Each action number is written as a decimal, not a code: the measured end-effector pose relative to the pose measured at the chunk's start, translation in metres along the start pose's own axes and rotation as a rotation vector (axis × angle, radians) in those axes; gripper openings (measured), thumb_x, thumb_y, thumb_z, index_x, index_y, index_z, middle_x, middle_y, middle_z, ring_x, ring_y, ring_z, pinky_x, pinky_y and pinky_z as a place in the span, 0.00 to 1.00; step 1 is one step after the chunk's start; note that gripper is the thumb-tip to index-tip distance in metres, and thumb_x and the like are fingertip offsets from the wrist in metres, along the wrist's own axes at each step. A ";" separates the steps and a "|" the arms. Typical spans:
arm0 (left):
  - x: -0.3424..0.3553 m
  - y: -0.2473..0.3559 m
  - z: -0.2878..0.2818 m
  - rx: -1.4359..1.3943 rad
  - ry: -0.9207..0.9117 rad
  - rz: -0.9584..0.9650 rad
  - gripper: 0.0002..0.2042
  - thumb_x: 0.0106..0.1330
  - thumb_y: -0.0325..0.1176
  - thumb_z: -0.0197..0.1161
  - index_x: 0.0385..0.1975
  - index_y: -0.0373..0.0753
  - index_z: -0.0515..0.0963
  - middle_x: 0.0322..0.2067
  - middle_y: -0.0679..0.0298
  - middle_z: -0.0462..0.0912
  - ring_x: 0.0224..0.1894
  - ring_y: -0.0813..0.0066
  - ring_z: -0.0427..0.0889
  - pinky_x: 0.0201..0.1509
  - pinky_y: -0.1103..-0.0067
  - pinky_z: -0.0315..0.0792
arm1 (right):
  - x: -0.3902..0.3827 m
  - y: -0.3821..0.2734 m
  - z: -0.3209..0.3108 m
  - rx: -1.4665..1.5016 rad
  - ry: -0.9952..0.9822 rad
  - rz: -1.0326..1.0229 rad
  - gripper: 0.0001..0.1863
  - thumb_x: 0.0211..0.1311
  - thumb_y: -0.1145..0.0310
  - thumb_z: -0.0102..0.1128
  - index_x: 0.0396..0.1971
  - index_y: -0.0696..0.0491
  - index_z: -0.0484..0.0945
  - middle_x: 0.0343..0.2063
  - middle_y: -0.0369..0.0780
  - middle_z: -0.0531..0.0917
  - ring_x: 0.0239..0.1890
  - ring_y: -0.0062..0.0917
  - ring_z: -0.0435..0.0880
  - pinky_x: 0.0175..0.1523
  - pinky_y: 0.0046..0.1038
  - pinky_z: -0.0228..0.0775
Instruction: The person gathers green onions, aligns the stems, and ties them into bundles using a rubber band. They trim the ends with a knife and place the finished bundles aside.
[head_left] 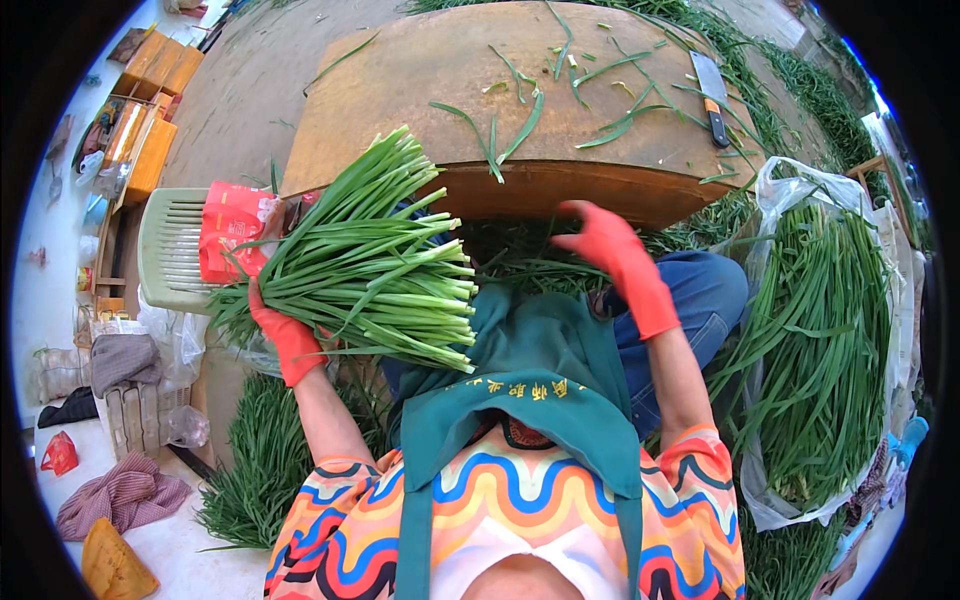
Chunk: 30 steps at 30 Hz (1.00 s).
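Note:
My left hand (283, 335), in a red rubber glove, grips a thick bunch of garlic chives (375, 275) near its leafy end. The cut pale ends fan out to the right, above my green apron (520, 360). My right hand (612, 250), gloved in red too, hovers in front of the wooden table's near side with nothing in it. Its thumb and fingers are apart. On the wooden table (400, 85) lie scattered loose chive leaves (525, 125). A knife (710, 95) with a black and orange handle rests near the table's right edge.
At my right stands a clear plastic bag (790, 185) packed with chives (815, 350). More chives (265, 455) are heaped on my left. A pale slatted plastic stool (170, 245) carries a red bag (235, 230). Cloths (125, 495) lie at the lower left.

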<state>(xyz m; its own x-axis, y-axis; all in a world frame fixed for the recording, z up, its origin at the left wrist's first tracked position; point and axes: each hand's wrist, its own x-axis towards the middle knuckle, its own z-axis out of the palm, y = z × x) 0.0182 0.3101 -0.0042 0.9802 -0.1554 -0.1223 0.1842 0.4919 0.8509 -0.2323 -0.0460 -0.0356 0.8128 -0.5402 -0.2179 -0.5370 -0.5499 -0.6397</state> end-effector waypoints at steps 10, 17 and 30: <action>-0.001 0.008 0.026 0.056 0.074 0.020 0.19 0.63 0.44 0.44 0.42 0.36 0.74 0.41 0.58 0.78 0.41 0.66 0.77 0.47 0.73 0.71 | 0.008 -0.025 0.025 0.361 0.222 0.062 0.10 0.54 0.65 0.55 0.24 0.57 0.78 0.20 0.39 0.79 0.26 0.22 0.77 0.34 0.26 0.69; -0.006 -0.003 0.040 0.089 0.040 0.056 0.19 0.64 0.46 0.45 0.43 0.37 0.73 0.42 0.60 0.77 0.42 0.68 0.76 0.49 0.73 0.69 | -0.018 -0.123 0.025 0.223 0.425 -1.057 0.15 0.40 0.74 0.65 0.32 0.54 0.76 0.35 0.41 0.80 0.44 0.38 0.76 0.46 0.33 0.69; 0.005 -0.013 0.023 -0.049 -0.012 0.013 0.14 0.64 0.43 0.45 0.30 0.41 0.74 0.30 0.67 0.78 0.35 0.76 0.74 0.45 0.79 0.66 | 0.013 -0.082 -0.004 0.561 -0.021 -0.076 0.17 0.50 0.61 0.62 0.39 0.53 0.76 0.25 0.38 0.81 0.29 0.21 0.79 0.37 0.23 0.69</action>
<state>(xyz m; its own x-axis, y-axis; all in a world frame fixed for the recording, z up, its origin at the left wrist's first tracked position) 0.0189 0.2832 -0.0036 0.9817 -0.1586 -0.1050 0.1749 0.5354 0.8263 -0.1781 -0.0102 0.0170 0.8518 -0.4965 -0.1673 -0.2796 -0.1608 -0.9465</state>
